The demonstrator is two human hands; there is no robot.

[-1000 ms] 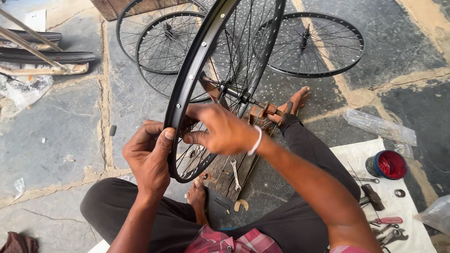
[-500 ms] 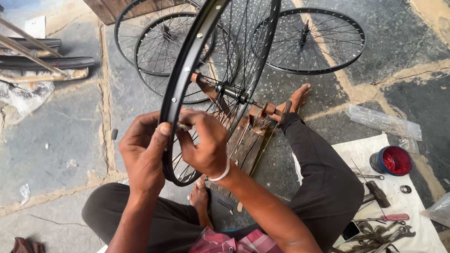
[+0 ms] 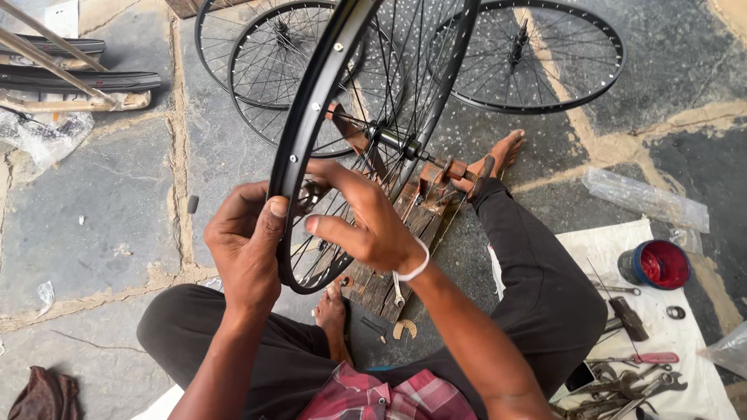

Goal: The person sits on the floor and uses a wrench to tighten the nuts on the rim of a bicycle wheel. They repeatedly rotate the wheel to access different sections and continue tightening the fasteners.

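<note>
A black wheel (image 3: 311,109) stands upright on edge between the hands, its rim running from the lower edge just below the hands up and away toward the top of the view. Its axle (image 3: 405,146) lies roughly level, pointing from near the right hand out to the right, where it sits in a wooden stand (image 3: 424,202) on the stone floor (image 3: 101,202).

The left hand (image 3: 247,247) is closed around the rim, thumb pressed on its outer face. The right hand (image 3: 366,222) reaches in among the spokes just right of the rim, fingers half curled and pinching near a spoke; what it holds, if anything, cannot be made out. A white band (image 3: 416,268) circles its wrist.

Beyond the hands, three more wheels (image 3: 545,54) lie flat on the floor. Well to the right of the right hand, a white cloth (image 3: 685,342) carries a red tin (image 3: 657,264) and a scatter of tools (image 3: 622,381). Far left of the left hand lie tyres (image 3: 78,78) and crumpled plastic (image 3: 43,136).
</note>
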